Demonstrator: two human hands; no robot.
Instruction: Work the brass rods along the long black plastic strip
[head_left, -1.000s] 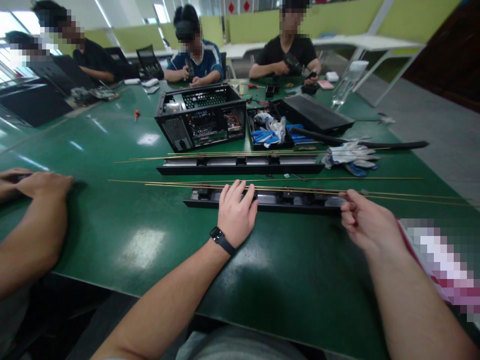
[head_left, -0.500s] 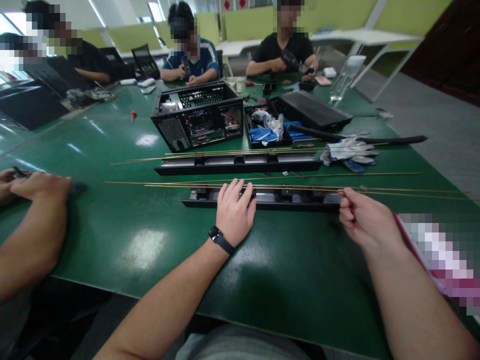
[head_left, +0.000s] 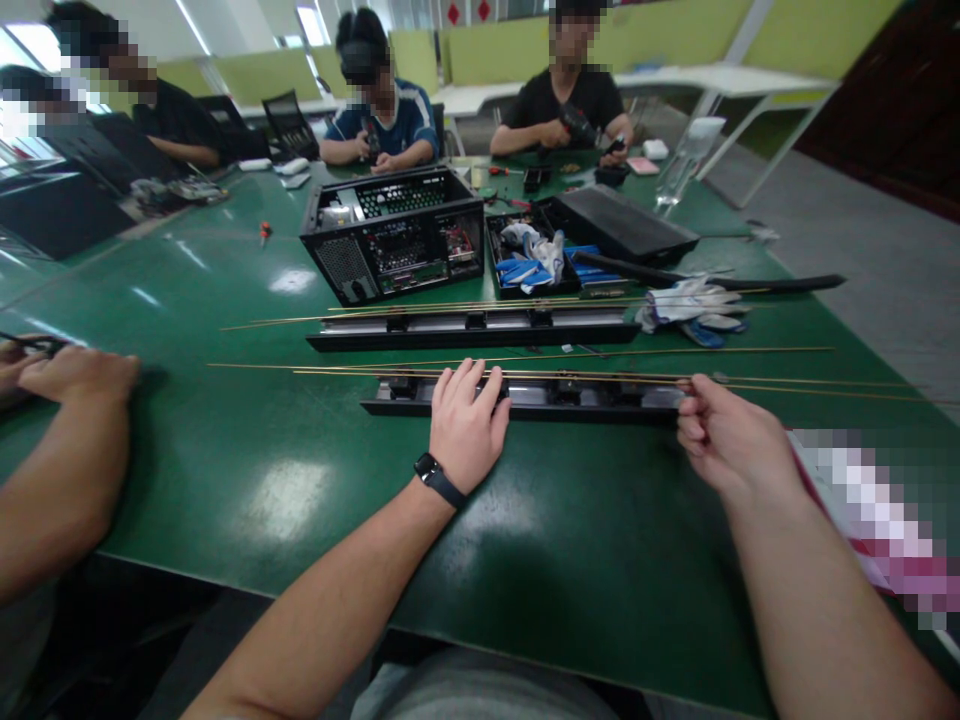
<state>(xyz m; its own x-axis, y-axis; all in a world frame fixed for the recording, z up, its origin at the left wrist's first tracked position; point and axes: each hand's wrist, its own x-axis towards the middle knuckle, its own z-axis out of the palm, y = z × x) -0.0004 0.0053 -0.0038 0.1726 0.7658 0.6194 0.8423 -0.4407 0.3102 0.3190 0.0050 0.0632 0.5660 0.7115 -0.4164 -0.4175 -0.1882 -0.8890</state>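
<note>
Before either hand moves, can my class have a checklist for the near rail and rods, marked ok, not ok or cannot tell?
1. Left hand on near rail: ok, resting across its middle.
2. Right hand at near rods: ok, apparently pinching there.
3. Number of rods pinched: cannot tell, the hand covers them.
4. Near rods parallel: not ok, they fan apart rightward.
5. Far rail apart from near rail: ok, green tabletop shows between.
6. Hands gloved: not ok, both bare; gloves lie by the far rail's right end.
</note>
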